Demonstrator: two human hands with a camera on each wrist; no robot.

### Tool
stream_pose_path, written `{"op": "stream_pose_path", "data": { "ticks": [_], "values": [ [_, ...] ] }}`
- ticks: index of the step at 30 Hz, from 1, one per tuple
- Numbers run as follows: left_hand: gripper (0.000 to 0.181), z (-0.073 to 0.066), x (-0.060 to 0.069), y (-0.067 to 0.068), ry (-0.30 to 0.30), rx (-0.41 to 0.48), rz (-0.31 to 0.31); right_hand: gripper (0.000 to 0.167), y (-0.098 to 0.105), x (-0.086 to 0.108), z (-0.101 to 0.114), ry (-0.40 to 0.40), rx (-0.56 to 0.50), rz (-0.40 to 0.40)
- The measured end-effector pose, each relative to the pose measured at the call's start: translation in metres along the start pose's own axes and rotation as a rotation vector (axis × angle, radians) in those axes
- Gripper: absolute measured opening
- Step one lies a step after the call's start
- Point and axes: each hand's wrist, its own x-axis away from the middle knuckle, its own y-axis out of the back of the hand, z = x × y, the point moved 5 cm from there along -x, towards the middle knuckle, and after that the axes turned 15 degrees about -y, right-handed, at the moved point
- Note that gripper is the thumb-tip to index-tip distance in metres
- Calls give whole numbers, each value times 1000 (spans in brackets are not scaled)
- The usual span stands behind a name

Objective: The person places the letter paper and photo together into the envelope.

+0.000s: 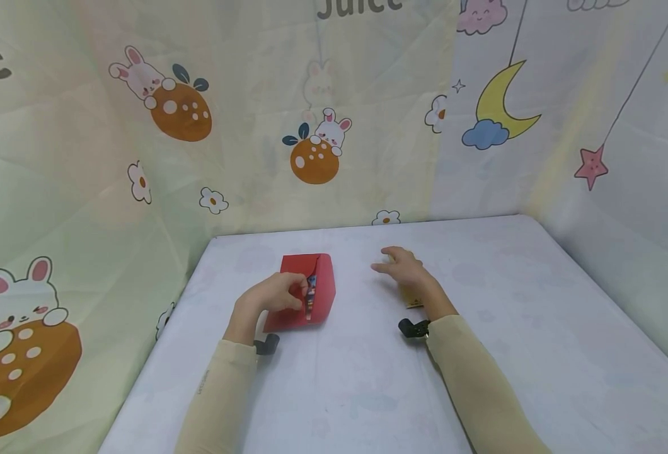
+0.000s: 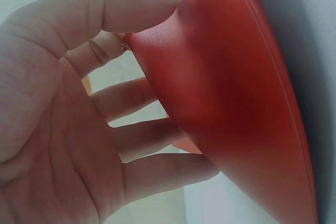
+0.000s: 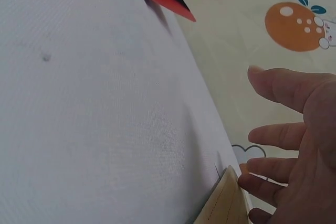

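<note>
A red pouch (image 1: 325, 290) lies on the left part of the table, its opening showing small colourful contents. My left hand (image 1: 277, 293) pinches the edge of its red flap between thumb and fingers; the left wrist view shows the thumb on the near face of the red sheet (image 2: 226, 93) and the fingertips behind its edge. To the right, my right hand (image 1: 404, 268) is spread above a flat tan item (image 1: 412, 296), partly hidden under the hand. In the right wrist view the fingers of my right hand (image 3: 294, 145) are apart, beside the tan item's tip (image 3: 226, 198).
The table (image 1: 357, 391) has a white cloth over it. A printed curtain (image 1: 254, 157) with rabbits, oranges and a moon stands behind and along both sides. Dark wrist devices sit at both sleeve cuffs.
</note>
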Motion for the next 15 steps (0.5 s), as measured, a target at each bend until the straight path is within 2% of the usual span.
{"op": "stream_pose_path", "data": {
  "ticks": [15],
  "values": [
    [26, 1, 0, -2, -7, -5, 3, 75, 6, -7, -9, -33, -1, -38]
  ]
}}
